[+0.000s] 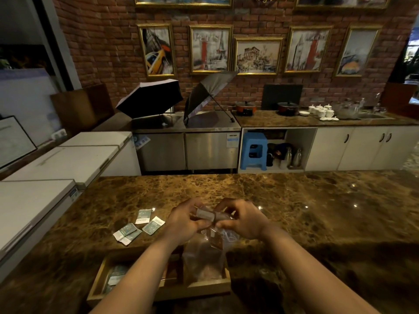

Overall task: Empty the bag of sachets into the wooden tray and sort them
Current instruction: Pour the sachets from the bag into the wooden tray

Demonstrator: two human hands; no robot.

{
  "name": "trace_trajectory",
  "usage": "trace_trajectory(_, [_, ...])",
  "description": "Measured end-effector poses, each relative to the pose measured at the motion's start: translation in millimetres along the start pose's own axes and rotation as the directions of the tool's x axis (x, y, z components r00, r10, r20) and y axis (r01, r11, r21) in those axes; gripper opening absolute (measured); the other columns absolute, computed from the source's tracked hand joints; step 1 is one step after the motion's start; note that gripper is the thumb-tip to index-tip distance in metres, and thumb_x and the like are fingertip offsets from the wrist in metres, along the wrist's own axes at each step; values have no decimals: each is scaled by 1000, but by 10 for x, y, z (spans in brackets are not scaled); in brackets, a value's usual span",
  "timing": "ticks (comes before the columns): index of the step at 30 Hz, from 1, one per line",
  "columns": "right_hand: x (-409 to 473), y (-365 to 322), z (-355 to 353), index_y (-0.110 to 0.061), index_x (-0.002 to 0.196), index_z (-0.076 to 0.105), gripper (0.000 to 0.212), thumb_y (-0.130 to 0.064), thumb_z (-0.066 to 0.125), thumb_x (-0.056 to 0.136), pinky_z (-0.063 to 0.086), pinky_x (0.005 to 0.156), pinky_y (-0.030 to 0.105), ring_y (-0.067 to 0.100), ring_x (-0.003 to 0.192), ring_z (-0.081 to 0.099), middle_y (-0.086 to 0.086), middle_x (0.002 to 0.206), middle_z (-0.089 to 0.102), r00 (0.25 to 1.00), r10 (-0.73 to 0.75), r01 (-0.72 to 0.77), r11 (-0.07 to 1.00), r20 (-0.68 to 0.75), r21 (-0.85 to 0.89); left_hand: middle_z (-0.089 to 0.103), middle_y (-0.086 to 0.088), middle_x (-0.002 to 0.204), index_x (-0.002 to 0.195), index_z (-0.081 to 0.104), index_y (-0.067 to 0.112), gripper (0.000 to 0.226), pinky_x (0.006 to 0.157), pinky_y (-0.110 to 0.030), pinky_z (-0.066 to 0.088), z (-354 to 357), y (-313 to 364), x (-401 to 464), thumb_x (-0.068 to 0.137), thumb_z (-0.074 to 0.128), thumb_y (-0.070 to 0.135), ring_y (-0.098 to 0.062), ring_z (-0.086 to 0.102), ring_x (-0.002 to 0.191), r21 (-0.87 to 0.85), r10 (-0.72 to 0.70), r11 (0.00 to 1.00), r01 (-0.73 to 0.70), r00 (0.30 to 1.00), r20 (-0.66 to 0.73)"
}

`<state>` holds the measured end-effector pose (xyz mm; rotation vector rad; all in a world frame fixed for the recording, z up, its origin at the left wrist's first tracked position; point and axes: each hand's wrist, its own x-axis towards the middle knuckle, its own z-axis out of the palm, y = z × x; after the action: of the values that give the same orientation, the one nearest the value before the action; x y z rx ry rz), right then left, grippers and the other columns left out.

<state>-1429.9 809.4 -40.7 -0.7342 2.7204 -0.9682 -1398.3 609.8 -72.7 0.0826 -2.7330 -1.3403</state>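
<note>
Countertop (294, 200) of brown marble is bearing the wooden tray (204, 287) at its near edge, the clear bag (201, 254) is hanging over it, left hand (184, 219) and right hand (241, 219) are pinching brown sachets (209, 215) together above, green sachets (140, 224) are lying left.

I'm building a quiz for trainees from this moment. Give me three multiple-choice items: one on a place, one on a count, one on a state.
1. Where do the loose green-and-white sachets lie?
A. on the brown marble counter
B. on the blue stool
C. in the sink

2. How many open umbrellas stand on the steel unit?
A. one
B. two
C. four

3. What are both hands doing?
A. resting flat
B. pinching the clear plastic bag
C. lifting the wooden tray

A: they lie left of the hands. B: black umbrella and grey umbrella. B: left hand and right hand grip its top.
</note>
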Motion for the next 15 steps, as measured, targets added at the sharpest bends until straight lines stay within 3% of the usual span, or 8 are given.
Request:
trace_trajectory(1, [-9, 6, -16, -34, 118, 65, 37, -37, 79, 83, 57, 95, 35, 10, 107, 63, -7, 117, 67, 1000, 8, -8, 1000, 15, 28, 72, 0, 103, 103, 65, 22, 34, 64, -9, 49, -7, -19, 8, 77, 86, 16, 0, 62, 84, -4, -6, 1000, 6, 1000, -5])
trace_trajectory(3, [-23, 28, -53, -38, 118, 65, 40, -31, 81, 82, 57, 94, 33, 10, 111, 63, -8, 120, 67, 999, 11, -15, 997, 53, 80, 71, -3, 103, 103, 65, 16, 34, 55, -6, 48, -15, -54, 19, 77, 86, 12, -1, 63, 83, -37, -35, 999, 35, 999, -5])
trace_trajectory(8, [-30, 76, -85, -28, 127, 66, 48, -4, 75, 86, 57, 86, 21, 8, 115, 63, -6, 124, 68, 998, 39, -45, 989, 45, 141, 74, -2, 100, 99, 64, 18, 34, 60, -9, 48, -1, -74, 39, 75, 88, 14, -16, 69, 94, -74, -58, 996, 57, 998, -10])
trace_trajectory(12, [-15, 62, -53, -23, 128, 65, 42, -7, 70, 91, 54, 83, 15, 8, 112, 65, -4, 123, 69, 999, 20, -18, 999, -44, 44, 72, 2, 96, 100, 66, 18, 33, 56, -4, 42, -37, -15, 45, 75, 87, 17, -2, 61, 81, -67, -72, 995, 71, 997, -3])
trace_trajectory(15, [-13, 11, -26, -26, 129, 61, 41, -12, 68, 91, 55, 98, 29, 13, 116, 61, -2, 124, 65, 997, -18, 15, 999, -77, -41, 68, 8, 92, 104, 65, 19, 33, 52, -9, 38, -50, 7, 53, 78, 86, 20, 6, 54, 77, -70, -106, 992, 106, 994, 1])
